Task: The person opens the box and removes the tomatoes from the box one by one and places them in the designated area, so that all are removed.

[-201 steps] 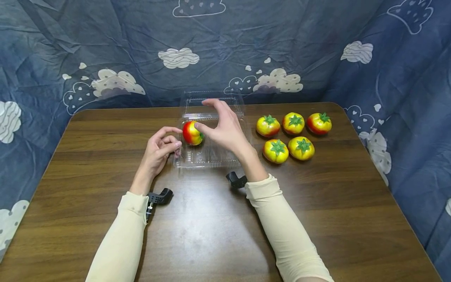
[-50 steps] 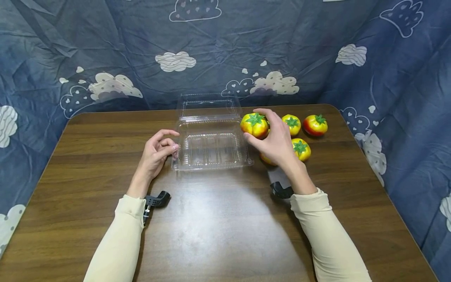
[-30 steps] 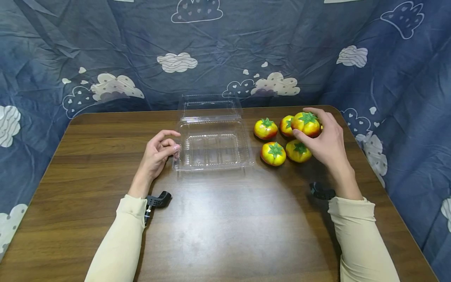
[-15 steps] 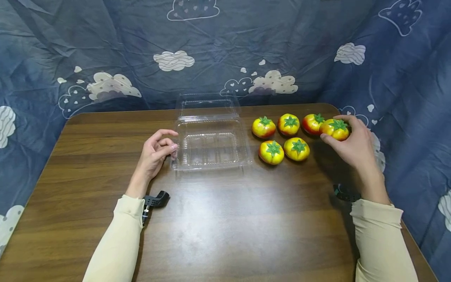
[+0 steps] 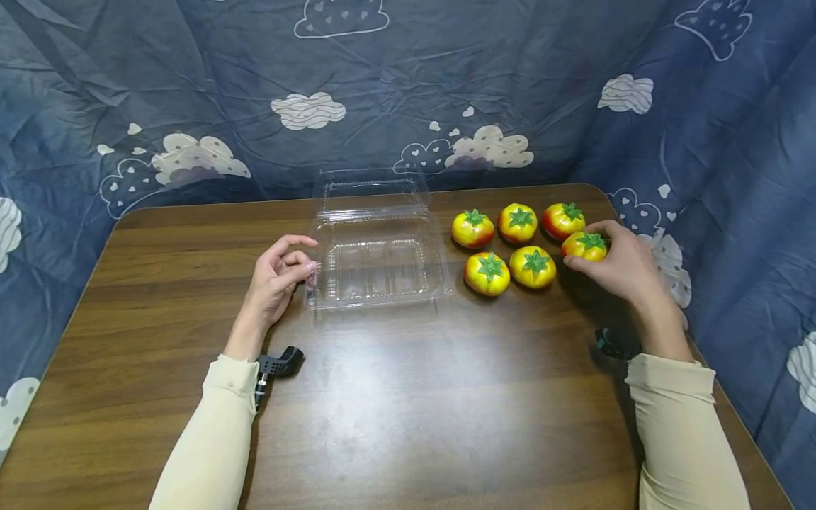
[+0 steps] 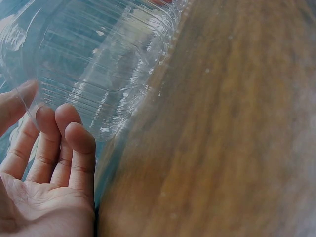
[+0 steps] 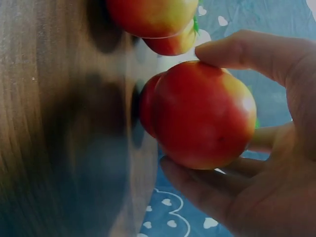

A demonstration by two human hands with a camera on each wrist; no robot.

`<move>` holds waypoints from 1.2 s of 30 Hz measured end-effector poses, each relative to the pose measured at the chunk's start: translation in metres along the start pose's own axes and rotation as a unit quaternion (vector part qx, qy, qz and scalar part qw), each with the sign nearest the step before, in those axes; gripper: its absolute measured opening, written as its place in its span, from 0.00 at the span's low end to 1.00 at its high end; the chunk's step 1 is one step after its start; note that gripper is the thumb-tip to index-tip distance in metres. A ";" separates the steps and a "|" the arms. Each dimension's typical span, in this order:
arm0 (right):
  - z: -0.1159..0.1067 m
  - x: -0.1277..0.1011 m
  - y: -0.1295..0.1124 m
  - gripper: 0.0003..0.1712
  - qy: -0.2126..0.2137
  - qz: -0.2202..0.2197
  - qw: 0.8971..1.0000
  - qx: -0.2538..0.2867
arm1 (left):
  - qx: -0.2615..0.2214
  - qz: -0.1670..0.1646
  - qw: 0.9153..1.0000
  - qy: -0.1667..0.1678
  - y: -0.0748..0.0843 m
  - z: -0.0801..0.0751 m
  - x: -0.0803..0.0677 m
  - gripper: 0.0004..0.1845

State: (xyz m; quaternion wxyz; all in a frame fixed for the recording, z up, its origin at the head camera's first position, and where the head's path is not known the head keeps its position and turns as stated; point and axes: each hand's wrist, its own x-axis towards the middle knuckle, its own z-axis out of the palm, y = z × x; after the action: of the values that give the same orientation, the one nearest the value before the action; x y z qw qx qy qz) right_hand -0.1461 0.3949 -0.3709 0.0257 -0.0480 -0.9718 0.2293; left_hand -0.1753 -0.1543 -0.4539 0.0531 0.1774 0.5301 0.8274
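Observation:
My right hand [image 5: 627, 265] holds a toy tomato [image 5: 585, 246], red and yellow with a green star-shaped top, at the right end of a group of similar ones. In the right wrist view, the thumb and fingertips clasp the sides of this tomato [image 7: 205, 116], close over the table. My left hand [image 5: 274, 280] pinches the left rim of a see-through plastic clamshell box [image 5: 379, 301], whose lid [image 5: 372, 188] stands raised at the back. The left wrist view has the box's thin edge [image 6: 27, 106] between thumb and fingers.
Several more toy tomatoes sit in two rows right of the box: the front-left one [image 5: 487, 274], the front-right one [image 5: 533, 267], and a back row ending in a redder one [image 5: 563, 221]. The wooden table's [image 5: 408, 404] back edge meets a blue cloud-patterned curtain [image 5: 357, 64].
The tomato seen in the box earlier is out of it. My right hand has carried it rightward over the others, then lowered it beside them. My left hand has stayed at the box's rim.

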 end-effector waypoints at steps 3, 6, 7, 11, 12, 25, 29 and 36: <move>0.003 0.001 0.003 0.43 -0.003 -0.005 1.000 -0.004 | 0.000 0.001 1.000 0.000 0.000 0.000 0.000 0.21; 0.006 0.002 0.006 0.42 -0.004 -0.011 1.000 -0.005 | 0.003 0.000 1.000 0.003 0.000 0.000 -0.001 0.20; 0.007 0.002 0.007 0.42 -0.006 -0.012 1.000 -0.003 | 0.003 -0.001 1.000 0.005 0.000 0.001 -0.001 0.20; 0.012 0.003 0.011 0.43 -0.011 -0.008 1.000 0.003 | 0.004 -0.002 1.000 0.009 -0.001 0.002 -0.001 0.20; 0.012 0.003 0.012 0.44 -0.011 -0.005 1.000 0.004 | 0.004 -0.002 1.000 0.008 -0.001 0.002 -0.001 0.20; 0.011 0.004 0.009 0.48 -0.026 0.019 0.999 0.015 | 0.007 -0.003 1.000 0.013 0.000 0.002 0.000 0.20; 0.010 0.005 0.007 0.49 -0.028 0.020 0.999 0.016 | 0.007 0.000 1.000 0.013 0.001 0.001 0.001 0.20; 0.007 0.004 0.006 0.47 -0.021 0.005 1.000 0.013 | 0.004 0.003 1.000 0.004 -0.001 0.000 0.000 0.20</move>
State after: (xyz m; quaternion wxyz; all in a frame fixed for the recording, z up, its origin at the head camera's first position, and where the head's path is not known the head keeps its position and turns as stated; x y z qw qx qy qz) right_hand -0.1504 0.3978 -0.3803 0.0044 -0.0471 -0.9688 0.2434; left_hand -0.1757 -0.1537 -0.4543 0.0481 0.1756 0.5330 0.8263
